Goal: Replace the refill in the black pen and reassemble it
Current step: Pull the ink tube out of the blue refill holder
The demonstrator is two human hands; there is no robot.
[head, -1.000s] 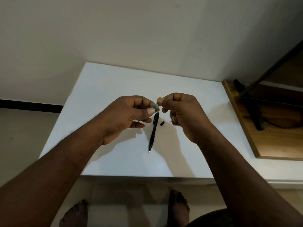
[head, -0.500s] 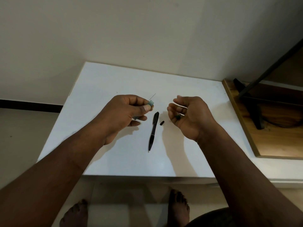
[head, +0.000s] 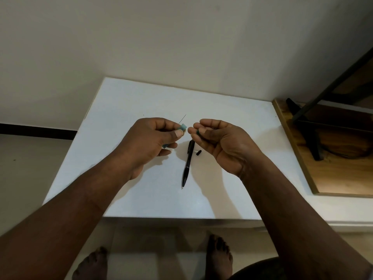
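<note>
White table (head: 141, 102) holds one black pen (head: 187, 164) and one black cap (head: 198, 152) beside it; above, left hand (head: 149, 142) pinches a teal tube (head: 183, 127), right hand (head: 220, 142) curled, grip unclear.

Left hand (head: 150, 139) pinching — right hand (head: 221, 143) cupped upward.

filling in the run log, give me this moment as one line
left hand: pinches teal case, thin rod sticking out | right hand: holds small dark piece | black pen, black cap: lying on white table

One head-worn wide-angle view looks down, close over left hand (head: 149, 140), right hand (head: 224, 144) and white table (head: 129, 102).
</note>
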